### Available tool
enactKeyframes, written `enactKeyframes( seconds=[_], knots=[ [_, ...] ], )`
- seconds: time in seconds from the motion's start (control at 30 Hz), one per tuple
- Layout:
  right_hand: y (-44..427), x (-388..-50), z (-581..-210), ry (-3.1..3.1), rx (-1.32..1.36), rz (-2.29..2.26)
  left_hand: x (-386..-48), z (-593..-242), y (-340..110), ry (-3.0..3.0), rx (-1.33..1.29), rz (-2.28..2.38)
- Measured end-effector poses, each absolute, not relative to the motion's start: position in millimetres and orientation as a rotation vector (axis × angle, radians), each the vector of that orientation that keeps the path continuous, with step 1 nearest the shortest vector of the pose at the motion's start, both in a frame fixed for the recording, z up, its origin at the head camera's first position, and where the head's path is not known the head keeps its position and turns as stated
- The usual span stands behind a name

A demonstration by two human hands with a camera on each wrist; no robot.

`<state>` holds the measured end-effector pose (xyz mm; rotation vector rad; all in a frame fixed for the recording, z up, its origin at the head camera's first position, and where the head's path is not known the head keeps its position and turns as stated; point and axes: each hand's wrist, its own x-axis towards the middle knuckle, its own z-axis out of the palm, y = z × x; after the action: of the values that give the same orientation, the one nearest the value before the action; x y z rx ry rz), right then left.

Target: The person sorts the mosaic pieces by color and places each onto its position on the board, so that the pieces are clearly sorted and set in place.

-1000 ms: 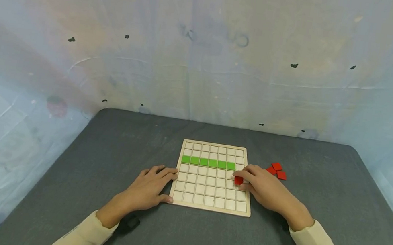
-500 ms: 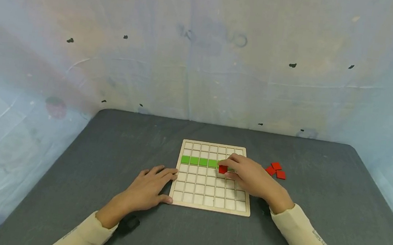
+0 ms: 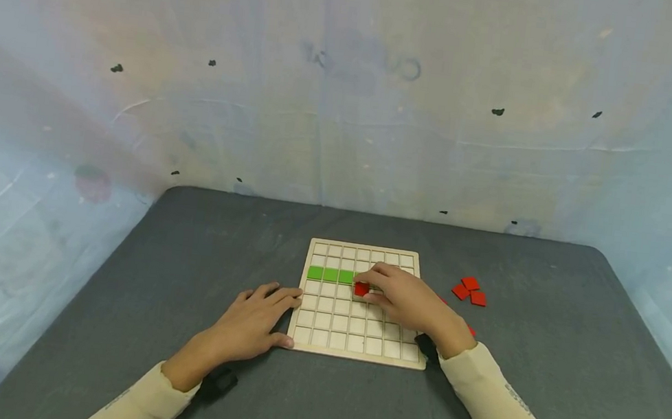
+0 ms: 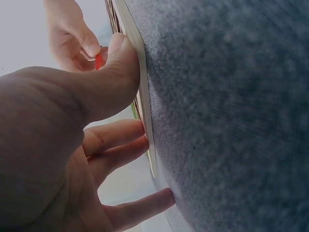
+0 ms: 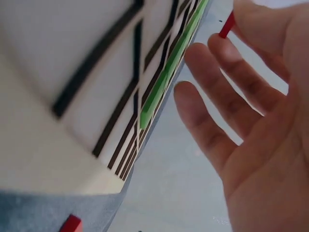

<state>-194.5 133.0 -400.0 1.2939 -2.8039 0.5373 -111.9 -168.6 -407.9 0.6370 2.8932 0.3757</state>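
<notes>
A pale wooden grid board lies on the grey table, with a row of green tiles in its third row from the far side. My right hand pinches a red tile over the board, just on the near side of the green row; in the right wrist view the red tile is held between thumb and fingers. The right hand hides part of the green row. My left hand rests at the board's left edge, its fingers spread; in the left wrist view its thumb touches the board's rim.
Several loose red tiles lie on the table right of the board, some partly hidden by the right hand. A dark object sits under the left wrist. A pale patterned curtain hangs behind the table.
My right hand has moved left across the board with the red tile, from the right-hand columns towards the middle. More red tiles show behind it. The left hand has stayed in place.
</notes>
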Motion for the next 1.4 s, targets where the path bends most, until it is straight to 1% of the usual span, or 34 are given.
enactKeyframes(
  seconds=[0.27,0.47,0.7,1.4],
  knots=[
    [128.0,-197.5,-396.1,-2.811,1.286,0.532,-111.4,-409.0,-168.3,2.9,0.639,0.373],
    [131.3,-209.7,-392.8,-2.838,1.243,0.52,-110.8,-406.9,-166.9,2.917,0.643,0.355],
    [129.2,-218.3,-395.3,-2.856,1.268,0.532,-110.8,-407.3,-167.3,2.912,0.649,0.365],
    [83.7,-215.6,-395.4,-2.849,1.351,0.642,-110.5,-405.4,-165.9,2.912,0.644,0.359]
  ],
)
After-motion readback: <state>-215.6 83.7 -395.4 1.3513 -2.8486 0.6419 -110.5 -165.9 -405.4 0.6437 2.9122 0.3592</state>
